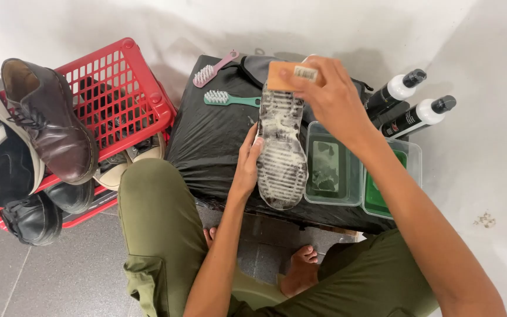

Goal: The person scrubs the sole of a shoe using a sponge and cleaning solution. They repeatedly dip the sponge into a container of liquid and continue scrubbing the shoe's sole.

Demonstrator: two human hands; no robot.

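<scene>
A low stand wrapped in black plastic sheet (212, 141) stands on the grey tiled floor (66, 276). On it lie a pink brush (212, 69), a green brush (230, 98) and two clear tubs (333, 167), side by side. Two spray bottles (418, 114) lie at its far right edge. A red basket (124, 94) sits just beside it on the floor.
</scene>
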